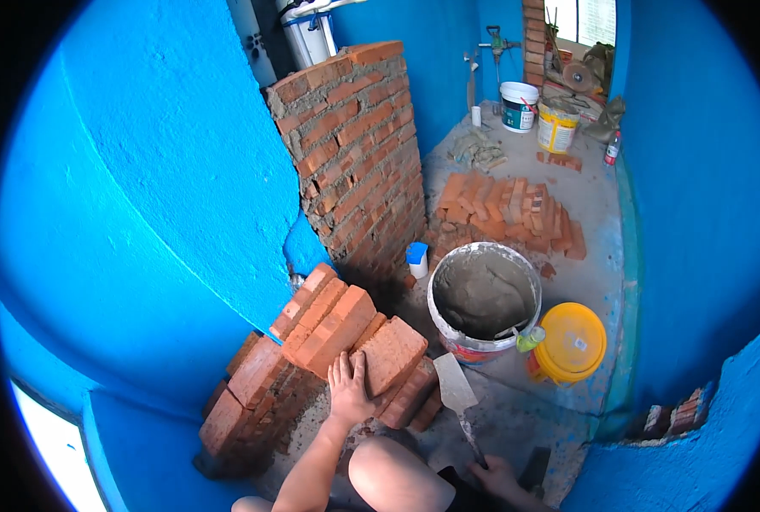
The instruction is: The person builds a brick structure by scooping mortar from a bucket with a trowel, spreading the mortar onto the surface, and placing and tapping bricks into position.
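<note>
My left hand [350, 391] lies with its fingers stretched out against the stack of red bricks, touching the near side of a loose brick [393, 352]. That brick sits tilted beside several other bricks [339, 324] standing on edge. My right hand [497, 480] is closed round the handle of a trowel [457, 384], whose pale blade points up and away from me. Just beyond the blade stands a bucket [485, 338] of wet grey mortar, with a yellow-green object [531, 339] at its rim.
A yellow-lidded bucket [573, 341] stands right of the mortar. Behind lie a brick pile [516, 209] and more buckets [518, 107]. A mortared brick wall [354, 145] rises ahead; a low brick stack [247, 384] is at left. Blue walls [704, 222] flank the space.
</note>
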A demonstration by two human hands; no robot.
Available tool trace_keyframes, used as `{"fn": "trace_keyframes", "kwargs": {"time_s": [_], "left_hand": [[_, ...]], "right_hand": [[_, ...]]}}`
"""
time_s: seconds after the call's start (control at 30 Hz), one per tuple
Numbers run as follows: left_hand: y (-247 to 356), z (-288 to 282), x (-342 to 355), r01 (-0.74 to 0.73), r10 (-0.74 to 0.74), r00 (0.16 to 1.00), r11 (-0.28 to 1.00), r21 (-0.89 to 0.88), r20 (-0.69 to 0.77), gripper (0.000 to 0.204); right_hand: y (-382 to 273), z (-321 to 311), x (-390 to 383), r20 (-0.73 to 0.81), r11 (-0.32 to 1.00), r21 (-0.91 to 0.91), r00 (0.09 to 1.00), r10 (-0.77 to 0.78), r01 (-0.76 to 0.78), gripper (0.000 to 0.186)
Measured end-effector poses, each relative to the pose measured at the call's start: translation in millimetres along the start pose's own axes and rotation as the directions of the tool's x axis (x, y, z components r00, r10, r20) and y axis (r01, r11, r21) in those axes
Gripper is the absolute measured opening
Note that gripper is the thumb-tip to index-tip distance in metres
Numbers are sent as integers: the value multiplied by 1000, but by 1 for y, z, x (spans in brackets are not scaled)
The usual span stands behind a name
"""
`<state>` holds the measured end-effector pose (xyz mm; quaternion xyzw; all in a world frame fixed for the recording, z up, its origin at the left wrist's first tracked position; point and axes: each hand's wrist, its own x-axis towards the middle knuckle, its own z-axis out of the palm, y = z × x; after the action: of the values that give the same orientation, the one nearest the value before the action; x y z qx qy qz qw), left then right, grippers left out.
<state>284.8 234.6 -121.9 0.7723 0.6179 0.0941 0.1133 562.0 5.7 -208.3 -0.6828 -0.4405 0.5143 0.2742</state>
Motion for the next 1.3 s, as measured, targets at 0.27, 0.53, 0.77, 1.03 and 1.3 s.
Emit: {"fn": "trace_keyframes", "kwargs": {"time_s": [0.27, 0.53, 0.77, 1.03, 1.3], "left_hand": [[4, 4, 3, 213, -215, 977, 968, 133, 4, 117], [2, -6, 2, 229, -229, 973, 970, 85, -17, 113], [-8, 3, 2, 228, -226, 973, 970, 81, -40, 112], [-5, -2, 5, 216, -214, 976, 972, 90, -32, 111], [-14, -14, -17, 217, -214, 976, 973, 75, -39, 106]], "right_hand": [[-45, 3, 14, -294, 882, -57, 836, -463, 468, 31], [-148, -14, 45, 47, 861, -353, 926, -375, 366, 50], [-208, -30, 21, -59, 803, -139, 804, -592, 580, 47], [-176, -2, 48, 149, 788, -471, 916, -372, 396, 58], [-195, -5, 46, -83, 869, -59, 865, -495, 491, 48]]}}
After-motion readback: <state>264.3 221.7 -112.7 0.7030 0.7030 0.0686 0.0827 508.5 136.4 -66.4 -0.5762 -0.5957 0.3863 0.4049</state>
